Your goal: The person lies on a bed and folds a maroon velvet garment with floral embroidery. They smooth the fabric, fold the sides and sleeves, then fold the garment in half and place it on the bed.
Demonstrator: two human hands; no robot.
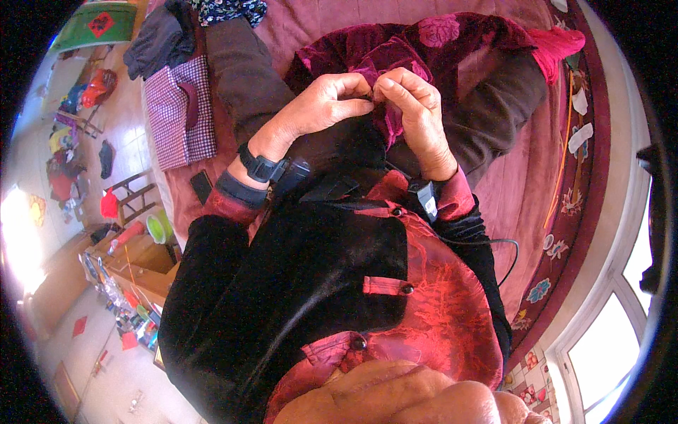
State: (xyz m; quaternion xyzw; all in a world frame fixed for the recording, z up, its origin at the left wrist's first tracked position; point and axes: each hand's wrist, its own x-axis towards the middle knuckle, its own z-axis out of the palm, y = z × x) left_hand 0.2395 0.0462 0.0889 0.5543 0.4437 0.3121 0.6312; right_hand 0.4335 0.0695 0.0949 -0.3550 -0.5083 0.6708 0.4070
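Observation:
A dark magenta velvet garment [487,39] with a rose-like patch lies across my legs, its narrow folded part between my hands. My left hand [328,106] reaches in from the left, thumb and forefinger brought together on that fold. Opposite it, my right hand [418,116] is closed in a pinch, its fingertips almost touching the left ones. Any small thing between the fingertips is too small to make out. A strip of the magenta cloth [393,128] hangs below the fingers. Black bands circle both my wrists.
I sit on a pink bedspread [522,177]. To my left lie a folded checked cloth [176,116], dark clothes [161,42] and a dark phone-like object [201,186]. A wooden cabinet [145,265] with a green bowl [159,227] stands beyond the bed edge. A cable [518,251] loops by my right arm.

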